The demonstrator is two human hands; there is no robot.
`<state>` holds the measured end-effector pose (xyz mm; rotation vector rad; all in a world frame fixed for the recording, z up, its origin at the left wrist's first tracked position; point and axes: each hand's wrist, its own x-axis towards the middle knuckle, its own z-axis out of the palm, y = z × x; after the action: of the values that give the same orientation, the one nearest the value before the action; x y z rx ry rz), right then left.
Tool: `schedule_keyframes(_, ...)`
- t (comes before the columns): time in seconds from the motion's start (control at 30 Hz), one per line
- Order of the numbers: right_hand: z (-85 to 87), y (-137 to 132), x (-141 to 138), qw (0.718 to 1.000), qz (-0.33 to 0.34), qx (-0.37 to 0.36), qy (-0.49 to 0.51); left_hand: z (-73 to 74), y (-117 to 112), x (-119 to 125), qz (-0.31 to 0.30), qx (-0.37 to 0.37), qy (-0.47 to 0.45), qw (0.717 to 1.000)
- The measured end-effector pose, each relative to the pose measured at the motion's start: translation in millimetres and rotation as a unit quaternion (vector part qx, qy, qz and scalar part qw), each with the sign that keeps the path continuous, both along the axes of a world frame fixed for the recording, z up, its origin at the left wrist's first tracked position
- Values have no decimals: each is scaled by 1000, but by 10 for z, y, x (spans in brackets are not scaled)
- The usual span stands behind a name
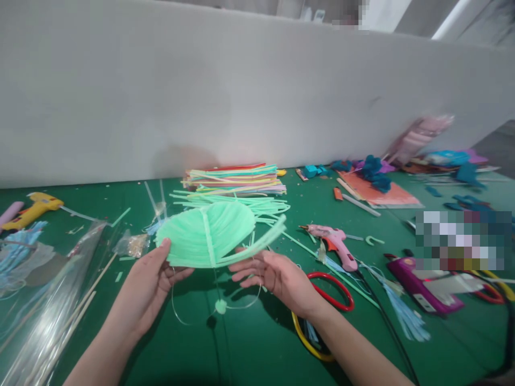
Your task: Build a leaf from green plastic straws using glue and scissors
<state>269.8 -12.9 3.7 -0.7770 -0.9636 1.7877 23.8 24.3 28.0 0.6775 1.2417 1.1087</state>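
A mint-green piece made of pipe cleaners side by side [187,236], rounded like a leaf with a raised middle rib, hangs above the table. My left hand [155,276] pinches its left edge, thumb on top and fingers beneath. At its right end, a loose strand bundle [261,238] sticks out over my right hand [277,276]. That hand has its fingers spread under the strands; contact is hard to make out. Below the piece hang a thin clear wire loop [245,307] and a small green fuzzy ball [220,306].
Bundled coloured pipe cleaners [237,178] lie behind, with loose green ones [241,202] in front. A pink glue gun [332,241] and red-and-yellow-handled scissors [350,300] lie right, beside a purple tool [422,287]. A yellow glue gun [40,206] and clear plastic sleeves [52,311] lie left.
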Motion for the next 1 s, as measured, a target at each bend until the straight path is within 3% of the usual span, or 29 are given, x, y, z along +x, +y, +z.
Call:
schedule_keyframes(0.1,41,-24,-1,996,23,53,-67,1,-17,7,-11,1,3,1000)
schedule_keyframes(0.23,110,-58,-62,980,9,66,-187,25,-79,39,-100,-2,15,995)
schedule_keyframes(0.5,121,-6,41,968,-43,50,-242,77,-105,-33,-201,-24,60,978)
schedule_keyframes(0.67,72,19,67,972,-58,19,-225,111,-88,-80,-218,-40,70,973)
schedule_keyframes(0.8,22,27,32,973,-109,-9,-203,112,-74,-90,-231,-46,61,970)
schedule_keyframes(1.0,-12,38,9,988,-114,-40,-94,81,-78,-90,-230,-52,41,971)
